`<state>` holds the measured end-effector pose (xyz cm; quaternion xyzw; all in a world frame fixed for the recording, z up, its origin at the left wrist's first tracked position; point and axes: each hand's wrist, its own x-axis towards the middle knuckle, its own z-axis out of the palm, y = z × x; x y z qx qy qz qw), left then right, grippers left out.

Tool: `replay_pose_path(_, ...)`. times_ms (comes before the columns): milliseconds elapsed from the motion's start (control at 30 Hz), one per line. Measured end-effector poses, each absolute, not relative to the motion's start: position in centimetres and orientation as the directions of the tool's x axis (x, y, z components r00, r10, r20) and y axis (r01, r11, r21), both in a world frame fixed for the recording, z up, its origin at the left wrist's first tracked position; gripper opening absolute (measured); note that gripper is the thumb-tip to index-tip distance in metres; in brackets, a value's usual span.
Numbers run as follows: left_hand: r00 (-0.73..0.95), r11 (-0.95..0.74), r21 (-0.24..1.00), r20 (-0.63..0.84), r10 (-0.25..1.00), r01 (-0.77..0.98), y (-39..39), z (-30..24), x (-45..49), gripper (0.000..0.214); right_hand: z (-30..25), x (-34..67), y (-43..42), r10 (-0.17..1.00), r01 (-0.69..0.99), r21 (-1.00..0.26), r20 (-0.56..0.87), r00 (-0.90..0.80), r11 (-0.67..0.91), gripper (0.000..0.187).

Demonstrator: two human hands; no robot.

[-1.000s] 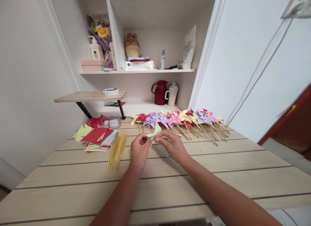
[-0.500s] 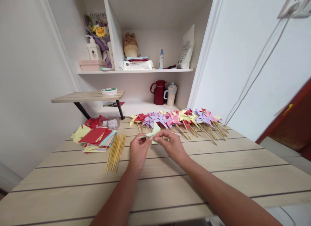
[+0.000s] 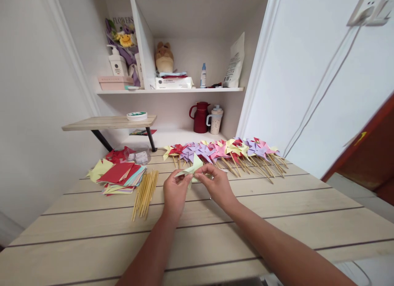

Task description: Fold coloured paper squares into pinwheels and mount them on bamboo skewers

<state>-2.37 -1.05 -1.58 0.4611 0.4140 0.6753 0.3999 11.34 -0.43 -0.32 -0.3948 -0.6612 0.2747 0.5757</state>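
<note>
My left hand (image 3: 174, 191) and my right hand (image 3: 216, 184) meet over the middle of the wooden table (image 3: 215, 228), both pinching a pale green folded paper piece (image 3: 192, 168) held just above the boards. The paper's pointed flap sticks up between my fingertips. To the left of my left hand lies a bundle of thin wooden sticks (image 3: 144, 189). Behind my hands runs a row of finished paper pinwheels (image 3: 224, 151) in red, purple, pink and yellow.
A stack of coloured paper squares (image 3: 118, 175) lies at the left, with a clear plastic bag (image 3: 140, 156) behind it. A small raised shelf (image 3: 107, 122), a red jug (image 3: 201, 117) and a lidded cup (image 3: 215, 119) stand at the back.
My hands stay together on the green paper, with only small finger shifts. The view has drifted slightly, so everything sits a little further left and up.
</note>
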Motion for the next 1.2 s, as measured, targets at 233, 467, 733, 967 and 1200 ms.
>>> replay_pose_path(233, -0.295, -0.339, 0.937, 0.300, 0.907, -0.089, -0.9, -1.7, -2.2, 0.012, -0.6, 11.2, -0.3, 0.832, 0.217, -0.812, 0.555, 0.005, 0.541, 0.012)
replay_pose_path(467, -0.303, -0.366, 0.931, 0.343, 0.889, -0.020, -1.0, -1.7, -2.3, 0.008, -1.0, 11.2, -0.1, 0.850, 0.199, -0.839, 0.524, 0.051, 0.506, 0.061)
replay_pose_path(733, -0.320, -0.430, 0.901, 0.426, 0.846, 0.061, -1.2, -1.5, -2.4, 0.004, -1.3, 11.0, 0.3, 0.872, 0.123, -0.866, 0.490, 0.013, 0.485, 0.036)
replay_pose_path(967, -0.317, -0.452, 0.887, 0.457, 0.831, 0.093, -1.1, -1.6, -2.4, 0.002, -1.2, 11.0, 0.2, 0.859, 0.175, -0.848, 0.511, 0.019, 0.500, 0.018)
replay_pose_path(1200, -0.327, -0.456, 0.886, 0.457, 0.827, 0.084, -1.1, -1.4, -2.4, 0.003, -1.5, 10.8, 0.6, 0.886, 0.001, -0.886, 0.464, -0.020, 0.464, 0.029)
